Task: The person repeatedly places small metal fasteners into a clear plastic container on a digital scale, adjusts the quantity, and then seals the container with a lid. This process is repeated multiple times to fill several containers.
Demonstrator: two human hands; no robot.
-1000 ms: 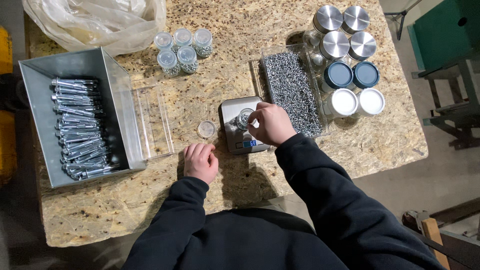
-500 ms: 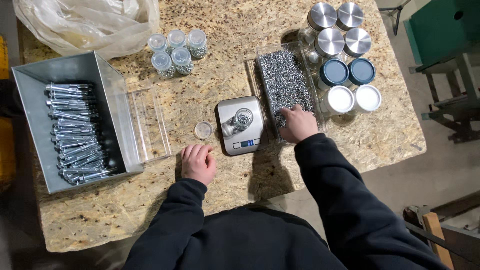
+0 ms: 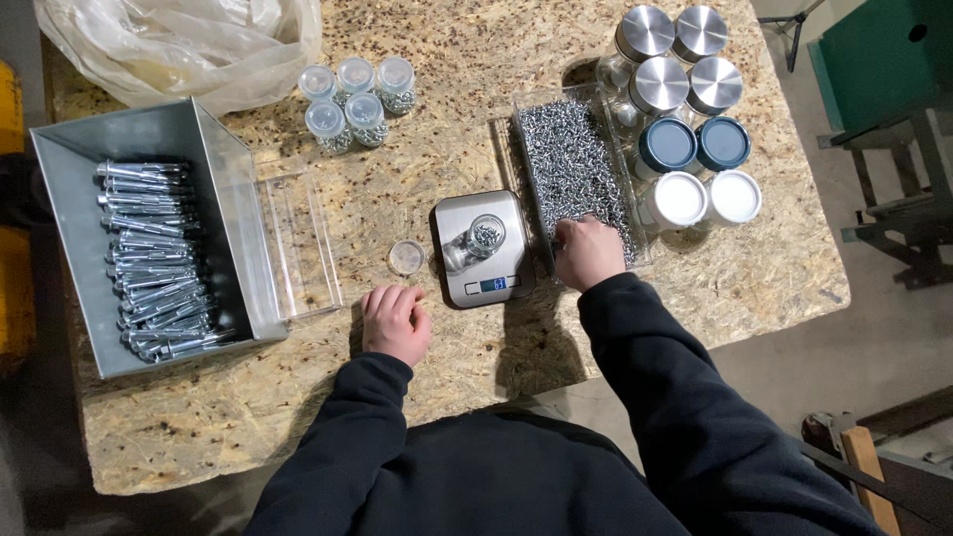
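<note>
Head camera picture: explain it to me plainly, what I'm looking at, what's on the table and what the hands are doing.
The camera sits on a person's head and looks down at their own two bare hands over a chipboard table. The right hand reaches into a clear tray of small screws. The left hand rests closed on the table, holding nothing visible. Between them stands a small scale with an open little jar on it, its lid lying beside. On the left sits a grey bin of long bolts. Filled small jars and bigger lidded jars stand at the back.

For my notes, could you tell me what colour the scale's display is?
Blue, on the silver scale; the display shows best in the head view.
</note>
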